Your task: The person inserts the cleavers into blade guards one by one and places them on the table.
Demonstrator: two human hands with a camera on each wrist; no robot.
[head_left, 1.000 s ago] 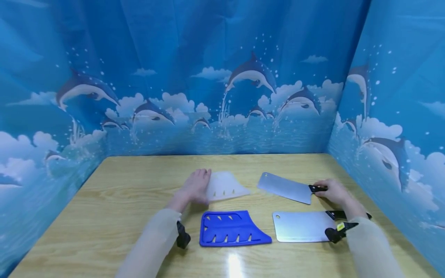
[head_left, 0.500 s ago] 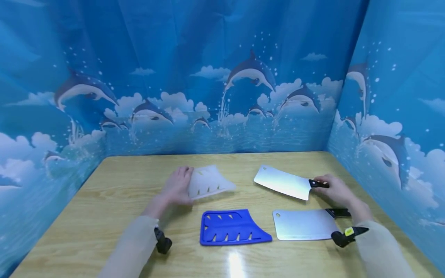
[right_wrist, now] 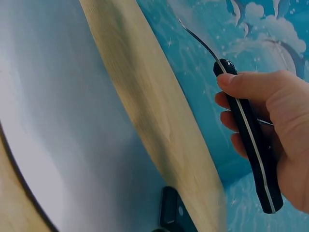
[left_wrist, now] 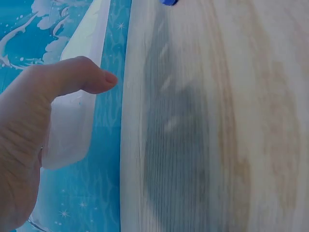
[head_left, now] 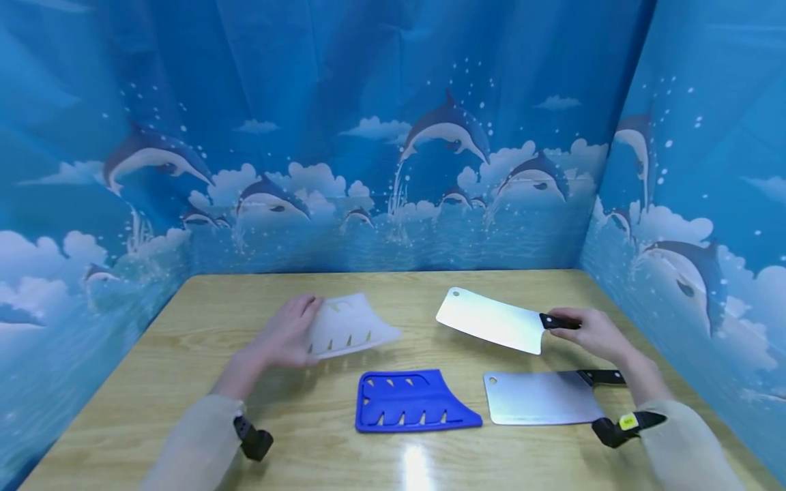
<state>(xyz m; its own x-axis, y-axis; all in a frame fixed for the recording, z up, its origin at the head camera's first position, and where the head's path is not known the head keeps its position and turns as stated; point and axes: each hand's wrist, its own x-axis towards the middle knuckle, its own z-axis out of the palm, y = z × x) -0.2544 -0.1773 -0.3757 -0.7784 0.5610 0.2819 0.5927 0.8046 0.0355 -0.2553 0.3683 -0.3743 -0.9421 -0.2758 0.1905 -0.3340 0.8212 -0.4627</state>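
Note:
My left hand point(head_left: 288, 334) grips a white, translucent blade guard point(head_left: 353, 327) by its left end, tilted and raised over the table; its shadow falls below. In the left wrist view my thumb lies over the guard's point(left_wrist: 72, 130) face. My right hand point(head_left: 592, 331) holds a cleaver point(head_left: 491, 319) by its black handle point(right_wrist: 248, 140), the blade pointing left and lifted over the table. A second cleaver point(head_left: 540, 399) lies flat nearer me, its black handle to the right. Left of it lies a blue blade guard point(head_left: 411, 402) with slots, of similar shape to the white one.
The wood-grain table point(head_left: 184, 368) ends at a blue curtain point(head_left: 344, 136) printed with dolphins, which stands behind it and along the sides. Each sleeved wrist wears a small black camera, the left one point(head_left: 252, 440) near the table's front.
My left hand has moved left, carrying the white guard up off the table and tilting it. My right hand has raised the cleaver slightly and shifted its blade left. The blue guard and lower cleaver stay put.

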